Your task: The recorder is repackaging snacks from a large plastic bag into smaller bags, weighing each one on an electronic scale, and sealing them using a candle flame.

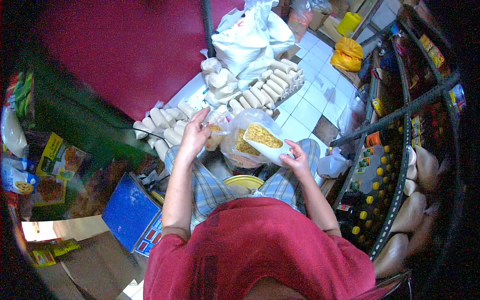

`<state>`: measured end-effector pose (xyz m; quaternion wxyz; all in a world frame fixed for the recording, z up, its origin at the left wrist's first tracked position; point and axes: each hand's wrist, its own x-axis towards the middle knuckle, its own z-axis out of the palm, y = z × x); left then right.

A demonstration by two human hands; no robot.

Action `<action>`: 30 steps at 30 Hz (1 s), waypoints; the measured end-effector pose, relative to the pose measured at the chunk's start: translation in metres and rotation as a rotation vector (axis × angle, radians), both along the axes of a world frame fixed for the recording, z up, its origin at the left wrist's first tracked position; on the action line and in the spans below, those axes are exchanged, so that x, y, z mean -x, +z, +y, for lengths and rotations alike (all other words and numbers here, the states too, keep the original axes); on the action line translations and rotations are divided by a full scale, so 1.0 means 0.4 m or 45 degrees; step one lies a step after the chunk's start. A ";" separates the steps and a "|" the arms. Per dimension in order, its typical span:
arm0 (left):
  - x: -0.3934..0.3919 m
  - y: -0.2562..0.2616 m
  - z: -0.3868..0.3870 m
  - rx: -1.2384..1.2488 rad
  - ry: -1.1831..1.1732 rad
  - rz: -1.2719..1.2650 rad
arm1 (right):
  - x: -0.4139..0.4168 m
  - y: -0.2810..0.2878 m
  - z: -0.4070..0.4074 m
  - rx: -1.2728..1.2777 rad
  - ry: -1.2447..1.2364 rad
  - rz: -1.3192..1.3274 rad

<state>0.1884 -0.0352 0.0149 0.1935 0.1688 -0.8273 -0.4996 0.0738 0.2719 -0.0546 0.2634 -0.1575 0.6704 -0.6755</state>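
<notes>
My right hand [296, 158] grips a white scoop [270, 153] heaped with elbow macaroni [263, 135]. The scoop is tilted over a large clear plastic bag [258, 115] standing between my knees, with more macaroni inside it. To the left, my left hand [195, 135] holds the edge of a small clear plastic bag [222, 126], its fingers partly hidden by the hand itself. Some macaroni [213, 140] shows in that small bag. Under the large bag, a yellow round rim [245, 180] shows between my legs.
Filled white tube-shaped bags [262, 94] lie in rows ahead, beside large white sacks [242, 45]. A blue digital scale [131, 213] stands at my left. Along the right, a metal shelf [401, 150] holds dark bottles [369, 200]; a translucent jug [333, 165] stands near my right knee.
</notes>
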 end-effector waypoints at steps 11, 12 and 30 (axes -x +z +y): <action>0.004 0.010 0.004 0.112 -0.191 -0.119 | -0.003 0.139 -0.038 0.083 0.127 0.121; 0.003 0.006 0.002 0.138 -0.219 -0.140 | 0.003 0.157 -0.050 0.082 0.135 0.121; 0.052 0.008 -0.010 -0.335 -0.110 -0.108 | 0.037 0.573 -0.466 -1.251 0.939 1.757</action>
